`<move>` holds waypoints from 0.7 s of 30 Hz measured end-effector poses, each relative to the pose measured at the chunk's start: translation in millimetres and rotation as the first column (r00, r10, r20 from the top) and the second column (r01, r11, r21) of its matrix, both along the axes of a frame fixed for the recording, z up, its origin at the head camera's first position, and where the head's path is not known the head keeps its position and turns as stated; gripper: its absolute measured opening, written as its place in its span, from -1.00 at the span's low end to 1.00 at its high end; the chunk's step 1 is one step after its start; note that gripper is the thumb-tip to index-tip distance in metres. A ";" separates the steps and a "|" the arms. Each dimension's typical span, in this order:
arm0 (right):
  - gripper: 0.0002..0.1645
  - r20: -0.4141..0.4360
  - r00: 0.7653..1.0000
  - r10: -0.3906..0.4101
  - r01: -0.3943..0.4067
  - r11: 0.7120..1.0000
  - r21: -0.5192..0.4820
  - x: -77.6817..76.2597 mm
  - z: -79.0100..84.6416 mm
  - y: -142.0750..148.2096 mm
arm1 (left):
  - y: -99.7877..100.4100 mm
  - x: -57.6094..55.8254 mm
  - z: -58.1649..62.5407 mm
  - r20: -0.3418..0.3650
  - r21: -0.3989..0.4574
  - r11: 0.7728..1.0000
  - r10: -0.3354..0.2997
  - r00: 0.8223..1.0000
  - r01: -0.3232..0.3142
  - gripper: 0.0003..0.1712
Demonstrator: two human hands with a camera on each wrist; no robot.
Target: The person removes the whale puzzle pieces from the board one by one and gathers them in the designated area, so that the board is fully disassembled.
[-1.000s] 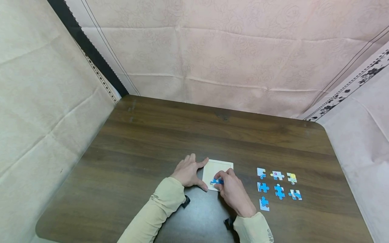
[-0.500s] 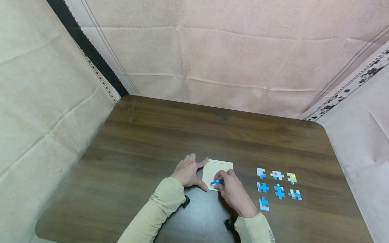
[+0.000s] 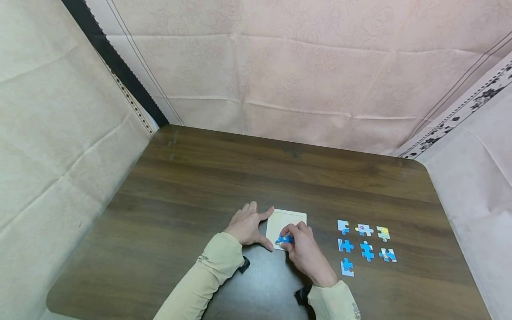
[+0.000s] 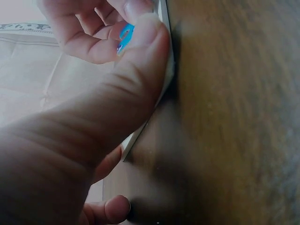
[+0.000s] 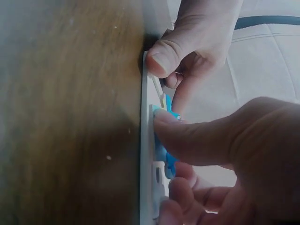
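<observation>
A small pale puzzle tray [image 3: 286, 218] with a raised border lies on the table. My left hand [image 3: 250, 226] spreads along its left side, index finger at the far corner and thumb [image 4: 145, 40] pressed on the near edge. Over the tray's near part, my right hand [image 3: 307, 249] pinches a blue puzzle piece [image 3: 283, 239] between thumb and fingers. In the right wrist view the blue piece [image 5: 169, 161] sits tilted close against the tray [image 5: 146, 126], partly covered by the right thumb [image 5: 180, 138]. Pale pieces or tray parts show beside it, half hidden by the fingers.
Several loose puzzle pieces lie in rows to the right, among them a yellow one [image 3: 383, 234], a blue one [image 3: 367, 251] and a blue-and-white one [image 3: 347, 267]. The brown wooden table [image 3: 180, 200] is bordered by a pale cloth [image 3: 280, 80] at the back and sides.
The right hand and the blue puzzle piece have shifted very slightly left over the tray. The left hand stays in place, and the loose pieces have not moved.
</observation>
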State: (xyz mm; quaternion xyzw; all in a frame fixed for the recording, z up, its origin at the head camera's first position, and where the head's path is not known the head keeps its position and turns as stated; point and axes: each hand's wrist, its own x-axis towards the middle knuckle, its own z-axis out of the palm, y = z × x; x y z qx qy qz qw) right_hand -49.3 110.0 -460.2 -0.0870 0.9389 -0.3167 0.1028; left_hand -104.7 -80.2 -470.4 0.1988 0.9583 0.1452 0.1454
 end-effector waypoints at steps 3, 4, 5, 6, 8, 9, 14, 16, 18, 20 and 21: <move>-0.77 -0.010 1.000 -0.019 0.019 1.000 -0.015 1.4 -1.1 0.3 | -0.3 0.1 -0.1 -0.002 0.000 1.000 -0.003 1.000 0.003 0.30; -0.77 -0.012 1.000 -0.026 0.025 0.999 -0.022 1.7 -1.4 0.4 | -0.4 0.0 -0.4 -0.003 -0.001 1.000 -0.004 1.000 0.004 0.30; -0.77 -0.013 0.999 -0.031 0.031 0.999 -0.028 1.9 -1.8 0.6 | -0.5 0.0 -0.5 -0.004 0.000 1.000 -0.005 1.000 0.005 0.30; -0.77 -0.013 0.999 -0.035 0.035 0.999 -0.036 2.1 -2.4 0.9 | -0.4 0.0 -0.4 -0.004 0.000 1.000 -0.005 1.000 0.005 0.30; -0.78 -0.015 0.999 -0.040 0.039 0.998 -0.051 2.2 -3.2 1.8 | -0.2 0.3 -0.5 -0.004 0.000 1.000 -0.005 1.000 0.005 0.30; -0.79 -0.013 0.999 -0.042 0.041 0.997 -0.059 2.0 -3.5 2.4 | -0.2 0.3 -0.5 -0.005 -0.001 1.000 -0.005 1.000 0.005 0.29; -0.88 -0.009 0.999 -0.051 0.050 0.994 -0.092 1.0 -3.8 6.9 | 0.1 0.2 -0.8 -0.010 0.002 1.000 -0.007 1.000 0.007 0.30; -0.90 -0.007 0.999 -0.051 0.050 0.994 -0.099 0.8 -3.5 8.6 | 0.1 -0.1 -0.9 -0.012 0.004 1.000 -0.008 1.000 0.008 0.31; -0.92 -0.004 0.999 -0.047 0.046 0.993 -0.109 0.8 -3.0 10.1 | 0.0 -0.3 -1.0 -0.012 0.005 1.000 -0.008 1.000 0.009 0.31; -0.93 0.001 0.999 -0.043 0.042 0.990 -0.133 1.4 -2.0 11.7 | -0.1 -0.4 -0.9 -0.009 0.006 1.000 -0.007 1.000 0.007 0.31; -0.95 0.004 0.999 -0.044 0.045 0.988 -0.147 1.9 -1.5 12.7 | -0.1 -0.4 -0.9 -0.008 0.007 1.000 -0.007 1.000 0.007 0.31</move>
